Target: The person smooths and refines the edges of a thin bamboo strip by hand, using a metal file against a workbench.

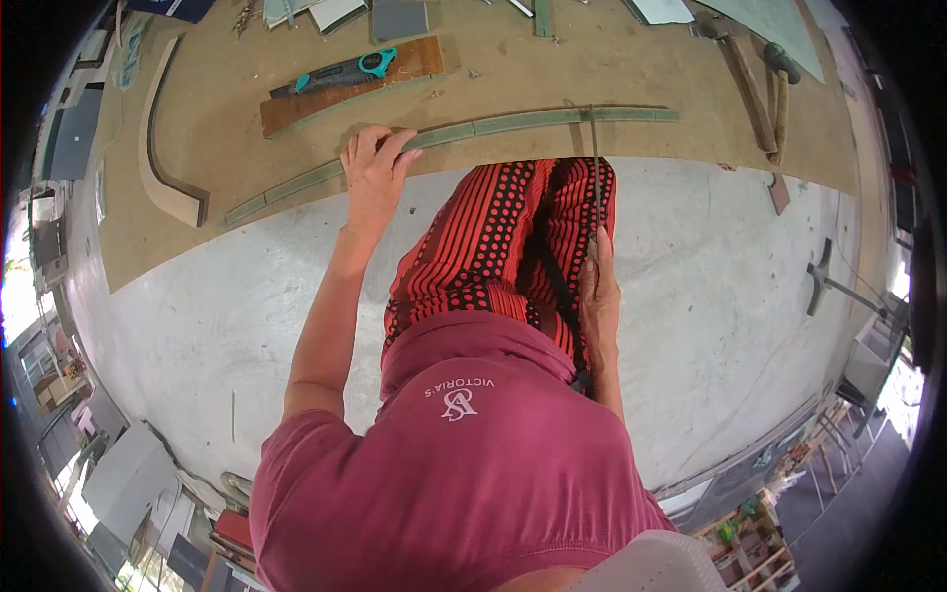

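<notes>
A long, slightly curved green strip (533, 120), marked by cross lines, lies along the near edge of the brown tabletop. My left hand (375, 163) grips it left of its middle, with the fingers bent over it. In my right hand (601, 286), low beside my right thigh, is a long thin metal tool (597, 173) pointing away from me. Its far end crosses the strip's right part. The tool's exact kind does not show, and its near end is hidden in the hand.
Beyond the strip, a teal-and-black cutter (340, 73) rests on a brown wooden board (419, 61). A bent pale strip (158, 148) lies at the left. Two hammers (748, 94) (780, 99) lie at the right. Sheet pieces (400, 20) line the far side.
</notes>
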The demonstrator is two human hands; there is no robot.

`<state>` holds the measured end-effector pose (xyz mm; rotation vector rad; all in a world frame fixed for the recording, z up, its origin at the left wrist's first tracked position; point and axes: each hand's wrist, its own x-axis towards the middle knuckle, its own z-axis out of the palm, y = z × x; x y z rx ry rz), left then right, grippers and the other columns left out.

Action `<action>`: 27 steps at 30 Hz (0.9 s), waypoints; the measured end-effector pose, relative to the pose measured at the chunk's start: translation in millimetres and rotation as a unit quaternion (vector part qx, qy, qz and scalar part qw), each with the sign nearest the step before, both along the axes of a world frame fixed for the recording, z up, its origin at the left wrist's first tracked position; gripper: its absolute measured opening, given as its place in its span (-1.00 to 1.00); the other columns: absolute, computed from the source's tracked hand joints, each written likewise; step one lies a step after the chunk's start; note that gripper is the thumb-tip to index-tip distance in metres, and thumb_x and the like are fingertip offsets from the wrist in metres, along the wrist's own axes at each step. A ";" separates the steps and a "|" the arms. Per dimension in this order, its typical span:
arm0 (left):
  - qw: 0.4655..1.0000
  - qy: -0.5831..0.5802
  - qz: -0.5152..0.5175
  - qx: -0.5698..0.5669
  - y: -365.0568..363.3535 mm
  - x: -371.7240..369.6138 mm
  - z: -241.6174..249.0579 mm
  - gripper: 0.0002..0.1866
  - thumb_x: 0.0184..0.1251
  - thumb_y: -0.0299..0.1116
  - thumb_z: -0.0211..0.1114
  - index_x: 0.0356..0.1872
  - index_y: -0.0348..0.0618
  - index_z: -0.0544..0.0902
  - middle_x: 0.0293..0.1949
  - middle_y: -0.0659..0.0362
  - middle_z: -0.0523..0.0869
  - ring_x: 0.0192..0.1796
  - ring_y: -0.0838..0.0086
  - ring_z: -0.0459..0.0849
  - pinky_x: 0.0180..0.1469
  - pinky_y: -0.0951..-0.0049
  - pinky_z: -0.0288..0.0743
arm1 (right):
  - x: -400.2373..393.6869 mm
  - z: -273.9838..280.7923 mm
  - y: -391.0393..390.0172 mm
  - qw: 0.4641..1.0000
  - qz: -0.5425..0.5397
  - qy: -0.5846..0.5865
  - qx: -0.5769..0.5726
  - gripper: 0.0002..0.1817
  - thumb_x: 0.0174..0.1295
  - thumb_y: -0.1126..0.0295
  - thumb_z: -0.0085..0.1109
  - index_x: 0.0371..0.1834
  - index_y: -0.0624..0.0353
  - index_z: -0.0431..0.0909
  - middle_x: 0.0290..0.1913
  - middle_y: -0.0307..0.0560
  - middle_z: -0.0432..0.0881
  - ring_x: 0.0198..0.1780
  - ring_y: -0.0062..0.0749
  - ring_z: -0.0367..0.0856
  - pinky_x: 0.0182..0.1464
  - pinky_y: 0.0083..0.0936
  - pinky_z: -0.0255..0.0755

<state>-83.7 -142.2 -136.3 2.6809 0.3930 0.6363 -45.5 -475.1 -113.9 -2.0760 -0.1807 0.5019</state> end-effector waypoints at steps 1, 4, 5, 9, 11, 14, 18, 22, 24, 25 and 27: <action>1.000 -0.001 -0.002 -0.002 3.4 0.8 -2.7 -0.67 0.14 -0.29 0.41 -0.04 0.00 0.67 -0.13 0.18 0.50 -0.02 0.23 0.48 0.08 0.18 0.30 | 1.1 -0.9 0.3 1.000 -0.004 0.001 0.001 -0.52 0.51 0.43 -0.22 0.49 0.07 0.14 0.35 0.09 0.41 0.35 -0.27 0.41 0.30 -0.43 0.30; 1.000 -0.013 -0.002 0.016 7.2 3.8 -5.1 -0.68 0.13 -0.29 0.41 -0.05 0.02 0.67 -0.13 0.17 0.50 -0.02 0.24 0.48 0.08 0.17 0.30 | 3.8 -1.7 0.2 0.999 -0.043 0.027 0.017 -0.51 0.51 0.43 -0.22 0.49 0.05 0.14 0.31 0.08 0.45 0.28 -0.31 0.47 0.23 -0.48 0.34; 1.000 -0.002 0.004 0.023 7.7 4.4 -3.9 -0.66 0.13 -0.28 0.42 -0.03 0.00 0.67 -0.11 0.16 0.51 -0.01 0.23 0.48 0.09 0.17 0.30 | 5.0 -1.9 -0.1 0.995 -0.078 0.052 0.034 -0.51 0.51 0.43 -0.22 0.49 0.04 0.14 0.28 0.07 0.49 0.23 -0.34 0.51 0.18 -0.50 0.37; 1.000 -0.025 0.014 -0.006 -11.8 23.7 21.6 -0.60 0.14 -0.23 0.42 0.02 -0.07 0.63 -0.03 0.12 0.54 0.06 0.15 0.50 0.14 0.15 0.31 | 18.7 -9.0 -7.9 0.997 -0.068 -0.031 0.008 -0.50 0.50 0.42 -0.20 0.50 0.01 0.14 0.18 0.04 0.57 -0.02 -0.43 0.58 0.03 -0.54 0.42; 0.997 -0.064 -0.021 -0.026 -35.5 48.0 23.6 -0.55 0.15 -0.20 0.41 0.05 -0.11 0.60 0.04 0.09 0.54 0.11 0.11 0.49 0.18 0.14 0.33 | 26.1 -11.2 -9.1 0.994 -0.106 0.012 0.019 -0.49 0.50 0.42 -0.18 0.51 -0.02 0.13 0.11 0.00 0.61 -0.23 -0.53 0.51 -0.12 -0.58 0.44; 0.990 -0.092 -0.063 -0.092 -80.7 107.6 17.0 -0.60 0.23 -0.18 0.33 0.07 -0.07 0.58 0.03 0.09 0.56 0.12 0.09 0.49 0.18 0.12 0.35 | 36.4 -4.9 -6.4 0.991 -0.125 0.042 0.039 -0.49 0.50 0.43 -0.18 0.51 -0.03 0.13 0.13 -0.01 0.59 -0.33 -0.60 0.40 -0.23 -0.64 0.41; 0.986 -0.108 -0.061 -0.113 -139.7 182.4 3.3 -0.73 0.29 -0.21 0.25 -0.04 -0.04 0.63 -0.08 0.13 0.60 0.04 0.13 0.52 0.05 0.14 0.39 | 58.1 -6.4 -7.6 0.987 -0.144 -0.049 0.052 -0.48 0.49 0.39 -0.20 0.50 -0.14 0.16 -0.47 -0.34 0.30 -0.55 -0.70 0.20 -0.56 -0.69 0.16; 0.996 -0.070 -0.045 -0.041 -158.0 202.4 -12.8 -0.85 0.26 -0.22 0.24 -0.28 -0.03 0.66 -0.22 0.18 0.59 -0.07 0.20 0.53 -0.09 0.16 0.41 | 72.1 6.0 -21.4 0.990 -0.134 -0.040 0.003 -0.51 0.48 0.32 -0.14 0.47 -0.17 0.25 -0.52 -0.39 0.27 -0.58 -0.74 0.15 -0.57 -0.72 0.10; 0.997 -0.060 -0.042 -0.038 -159.5 203.8 -15.9 -0.85 0.25 -0.21 0.25 -0.34 -0.02 0.66 -0.25 0.19 0.59 -0.09 0.20 0.53 -0.11 0.16 0.41 | 75.6 6.7 -29.2 0.992 -0.127 -0.021 0.009 -0.52 0.49 0.37 -0.14 0.47 -0.10 0.24 -0.23 -0.26 0.43 -0.48 -0.67 0.23 -0.42 -0.68 0.24; 0.996 -0.073 -0.041 -0.035 -159.6 204.0 -16.9 -0.84 0.25 -0.20 0.24 -0.36 -0.02 0.64 -0.27 0.19 0.58 -0.10 0.21 0.53 -0.12 0.16 0.42 | 76.8 6.4 -33.1 0.993 -0.114 -0.001 0.014 -0.52 0.49 0.42 -0.15 0.47 -0.03 0.23 0.06 -0.12 0.59 -0.38 -0.61 0.30 -0.26 -0.64 0.37; 0.995 -0.087 -0.034 -0.030 -157.0 205.3 -18.6 -0.84 0.24 -0.19 0.24 -0.38 -0.02 0.63 -0.28 0.18 0.57 -0.12 0.22 0.53 -0.14 0.15 0.42 | 79.3 5.4 -37.6 0.994 -0.107 0.005 0.007 -0.52 0.49 0.41 -0.14 0.47 -0.03 0.23 0.06 -0.15 0.60 -0.38 -0.61 0.30 -0.26 -0.64 0.37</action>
